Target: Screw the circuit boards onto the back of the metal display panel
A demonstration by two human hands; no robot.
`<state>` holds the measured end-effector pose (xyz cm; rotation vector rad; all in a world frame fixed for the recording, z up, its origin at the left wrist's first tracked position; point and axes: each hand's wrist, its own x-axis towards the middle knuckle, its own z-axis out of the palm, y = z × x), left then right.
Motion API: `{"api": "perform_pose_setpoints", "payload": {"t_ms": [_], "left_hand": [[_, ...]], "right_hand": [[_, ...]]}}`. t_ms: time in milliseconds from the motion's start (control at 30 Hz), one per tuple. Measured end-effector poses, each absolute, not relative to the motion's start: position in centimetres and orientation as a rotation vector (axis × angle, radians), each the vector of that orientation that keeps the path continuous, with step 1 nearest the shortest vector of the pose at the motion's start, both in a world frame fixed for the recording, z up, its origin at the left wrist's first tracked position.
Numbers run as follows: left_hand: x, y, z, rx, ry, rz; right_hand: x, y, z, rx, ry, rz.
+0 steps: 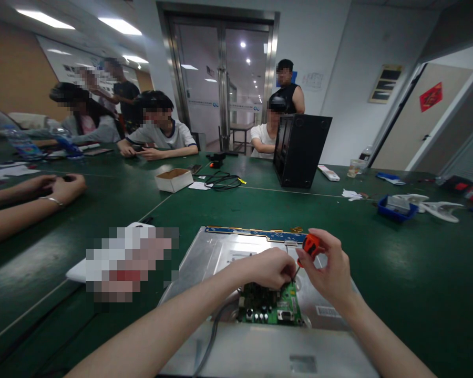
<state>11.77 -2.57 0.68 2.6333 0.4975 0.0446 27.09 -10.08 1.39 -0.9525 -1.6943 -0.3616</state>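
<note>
A metal-backed display panel lies in front of me, with a green circuit board on it and a blue circuit strip along its far edge. My right hand grips the orange and black handle of a screwdriver. The shaft slants down to the green board's upper right corner. My left hand is closed at that same corner, its fingertips beside the screwdriver's tip. Whatever those fingers pinch is hidden. A grey cable runs from the board's left side toward me.
Left of the panel lies a white object, partly blurred out. Beyond are an open white box, a black cable and a black computer case. A blue tray sits at right. Another person's hands rest at left.
</note>
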Motion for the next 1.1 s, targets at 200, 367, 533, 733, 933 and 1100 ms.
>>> {"api": "perform_pose_setpoints", "payload": {"t_ms": [200,367,533,733,933,1100], "left_hand": [[11.77,-2.84,1.11,2.677,0.529,0.008],[11.71,-3.09,1.49,2.659,0.537,0.007],[11.72,-3.01,1.28,2.673,0.522,0.024],[11.75,-2.89,1.12,2.649,0.531,0.005],[11.78,-2.89,1.20,2.653,0.528,0.014],[11.77,-2.92,1.17,2.661,0.537,0.009]], "right_hand": [[27.05,-10.30,1.74,-0.954,-1.708,-0.339],[27.09,-10.29,1.68,-0.951,-1.673,-0.347],[26.95,-10.20,1.87,-0.925,-1.668,-0.366],[27.00,-10.14,1.86,-0.945,-1.661,-0.387],[27.12,-10.10,1.58,-0.995,-1.632,-0.413],[27.12,-9.99,1.17,-1.006,-1.598,-0.433]]}}
